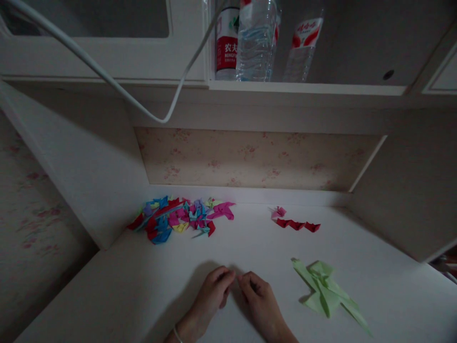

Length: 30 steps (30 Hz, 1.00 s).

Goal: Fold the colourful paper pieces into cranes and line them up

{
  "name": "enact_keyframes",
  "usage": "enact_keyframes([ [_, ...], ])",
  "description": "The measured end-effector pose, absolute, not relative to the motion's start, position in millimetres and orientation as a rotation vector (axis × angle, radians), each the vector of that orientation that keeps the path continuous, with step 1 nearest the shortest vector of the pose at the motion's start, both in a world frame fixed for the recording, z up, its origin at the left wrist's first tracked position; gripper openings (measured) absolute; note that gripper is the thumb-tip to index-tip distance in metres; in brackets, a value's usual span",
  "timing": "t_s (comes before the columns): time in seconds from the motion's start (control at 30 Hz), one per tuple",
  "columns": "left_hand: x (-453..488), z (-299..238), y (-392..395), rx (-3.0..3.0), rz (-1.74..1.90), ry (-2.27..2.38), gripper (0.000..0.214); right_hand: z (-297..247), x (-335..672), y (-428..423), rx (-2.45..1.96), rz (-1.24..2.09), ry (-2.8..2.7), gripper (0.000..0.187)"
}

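On my feed the left hand (213, 290) is curled above the white tabletop (257, 245), thumb against fingers, its tips just beside those of the similarly bent right hand (257, 297); from here I cannot tell whether either pinches anything. Toward the left, I see a heap of colourful folded paper (180, 216) near the back. Right of the middle, a small pink folded piece (279, 212) lies beside a red zigzag strip (298, 225). Farther right, nearest the right hand, lies a light green paper figure (324, 288).

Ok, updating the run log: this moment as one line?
left hand, right hand: pinched, nearly touching, contents unclear; green paper: right; paper pile: back left
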<state>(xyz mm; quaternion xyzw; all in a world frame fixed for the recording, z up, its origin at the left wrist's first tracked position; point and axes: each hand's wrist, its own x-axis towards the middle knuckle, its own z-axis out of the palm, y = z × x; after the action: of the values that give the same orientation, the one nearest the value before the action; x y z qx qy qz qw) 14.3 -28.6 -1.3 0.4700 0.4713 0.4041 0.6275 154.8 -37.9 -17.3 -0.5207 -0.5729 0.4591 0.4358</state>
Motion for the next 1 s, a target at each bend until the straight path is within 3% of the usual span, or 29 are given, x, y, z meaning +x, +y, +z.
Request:
enact_keyframes([
  [0.87,14.3,-3.0,-29.4,1.137,0.934,1.093,0.036,-17.2,161.0,-40.8,-1.235,1.252,-1.244,0.04],
  [1.0,-2.8,-0.9,-9.7,1.226,1.066,1.313,0.039,-17.4,160.8,-38.2,-1.227,1.269,-1.182,0.04],
])
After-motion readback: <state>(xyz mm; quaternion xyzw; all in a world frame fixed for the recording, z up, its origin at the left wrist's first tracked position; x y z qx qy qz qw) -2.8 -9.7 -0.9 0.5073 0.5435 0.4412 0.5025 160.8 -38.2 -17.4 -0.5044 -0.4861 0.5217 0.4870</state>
